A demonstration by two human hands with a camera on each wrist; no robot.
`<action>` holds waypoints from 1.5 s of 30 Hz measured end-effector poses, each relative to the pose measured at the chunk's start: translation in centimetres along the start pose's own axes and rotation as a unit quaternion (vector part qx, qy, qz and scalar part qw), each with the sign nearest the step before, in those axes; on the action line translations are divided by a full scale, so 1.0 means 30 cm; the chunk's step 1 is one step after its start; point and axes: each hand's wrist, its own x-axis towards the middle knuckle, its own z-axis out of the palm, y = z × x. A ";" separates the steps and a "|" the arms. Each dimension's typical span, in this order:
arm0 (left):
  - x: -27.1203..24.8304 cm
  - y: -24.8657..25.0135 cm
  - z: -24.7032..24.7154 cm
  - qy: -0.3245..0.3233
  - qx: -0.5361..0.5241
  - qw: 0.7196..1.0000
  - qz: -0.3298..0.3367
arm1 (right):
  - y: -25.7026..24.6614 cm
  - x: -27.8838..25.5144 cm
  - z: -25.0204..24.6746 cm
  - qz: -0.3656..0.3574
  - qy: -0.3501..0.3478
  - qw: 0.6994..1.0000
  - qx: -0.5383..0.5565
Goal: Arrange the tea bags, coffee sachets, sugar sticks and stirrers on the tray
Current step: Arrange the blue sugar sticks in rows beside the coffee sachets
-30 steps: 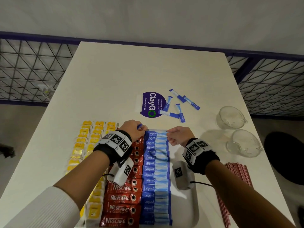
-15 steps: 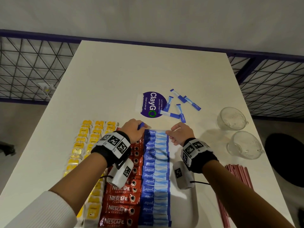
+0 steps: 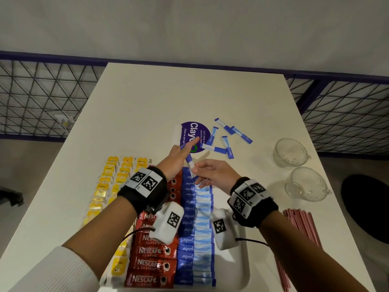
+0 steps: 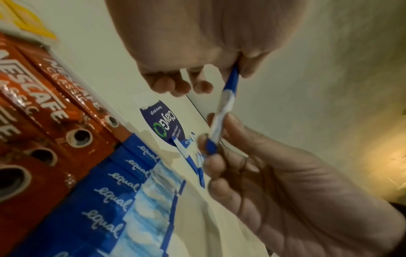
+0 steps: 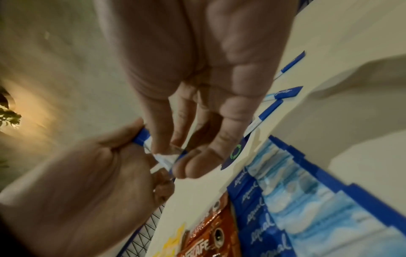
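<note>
While both hands hover above the far end of the tray (image 3: pixel 244 277), they share one sugar stick (image 3: pixel 190 163): the left hand (image 3: pixel 174 163) pinches its blue upper end between thumb and forefinger, and the right hand (image 3: pixel 212 173) pinches the lower end with its fingertips (other fingers loosely bent). On the tray lie rows of yellow tea bags (image 3: pixel 105 186), red coffee sachets (image 3: pixel 153 264) and blue sugar sticks (image 3: pixel 195 228). Loose sugar sticks (image 3: pixel 226 142) lie on the worktop (image 3: pixel 168 98) at one o'clock from the hands, beside a purple sticker (image 3: pixel 189 133). Red stirrers (image 3: pixel 299 226) lie at four o'clock, two glass cups (image 3: pixel 290 152) at three o'clock.
</note>
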 end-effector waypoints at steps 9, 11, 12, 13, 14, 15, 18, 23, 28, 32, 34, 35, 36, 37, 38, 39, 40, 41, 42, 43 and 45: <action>-0.038 -0.081 -0.008 0.038 -0.124 0.991 -0.019 | 0.035 -0.030 -0.051 -0.030 0.072 0.996 -0.045; -0.044 -0.086 -0.008 0.026 -0.156 0.987 -0.021 | 0.043 -0.032 -0.056 -0.035 0.081 0.996 -0.029; -0.044 -0.090 -0.007 0.024 -0.170 0.985 -0.026 | 0.047 -0.032 -0.058 -0.042 0.089 0.995 -0.026; -0.045 -0.094 -0.005 0.022 -0.188 0.981 -0.036 | 0.052 -0.031 -0.060 -0.047 0.100 0.994 -0.024; -0.042 -0.100 -0.002 0.021 -0.208 0.977 -0.049 | 0.055 -0.030 -0.062 -0.046 0.111 0.992 -0.026; -0.038 -0.105 0.001 0.020 -0.230 0.971 -0.061 | 0.057 -0.029 -0.065 -0.047 0.122 0.991 -0.030; -0.023 -0.115 0.004 0.030 -0.234 0.969 -0.068 | 0.058 -0.026 -0.072 -0.046 0.141 0.988 -0.038; -0.016 -0.101 -0.001 0.037 -0.183 0.982 -0.038 | 0.057 -0.015 -0.078 -0.030 0.142 0.988 -0.045; -0.004 -0.105 -0.013 0.028 0.045 0.999 -0.012 | 0.082 0.006 -0.087 0.013 0.128 0.987 -0.096; 0.010 -0.131 -0.004 0.014 0.181 0.983 0.004 | 0.122 0.023 -0.094 0.046 0.114 0.988 -0.094; 0.025 -0.153 -0.002 0.020 0.215 0.976 0.016 | 0.136 0.031 -0.097 0.054 0.119 0.987 -0.093; 0.032 -0.162 -0.003 0.022 0.222 0.975 0.019 | 0.141 0.036 -0.099 0.057 0.122 0.987 -0.092; 0.038 -0.168 -0.005 0.023 0.229 0.973 0.020 | 0.142 0.040 -0.098 0.059 0.126 0.986 -0.089; 0.043 -0.169 -0.006 0.022 0.239 0.971 0.020 | 0.143 0.046 -0.097 0.062 0.130 0.986 -0.086; 0.048 -0.168 -0.005 0.019 0.251 0.967 0.021 | 0.142 0.052 -0.096 0.061 0.135 0.985 -0.083; 0.054 -0.165 -0.006 0.014 0.264 0.964 0.024 | 0.140 0.059 -0.095 0.059 0.142 0.985 -0.082; 0.061 -0.163 -0.006 0.009 0.276 0.961 0.027 | 0.136 0.066 -0.094 0.059 0.148 0.984 -0.083; 0.066 -0.160 -0.006 0.002 0.285 0.958 0.028 | 0.132 0.071 -0.095 0.060 0.151 0.983 -0.086; 0.073 -0.159 -0.006 -0.005 0.293 0.956 0.027 | 0.128 0.078 -0.096 0.063 0.150 0.983 -0.088; 0.080 -0.160 -0.004 -0.010 0.297 0.954 0.031 | 0.124 0.083 -0.098 0.067 0.147 0.983 -0.087; 0.091 -0.163 -0.002 -0.014 0.305 0.952 0.034 | 0.121 0.090 -0.104 0.075 0.142 0.983 -0.088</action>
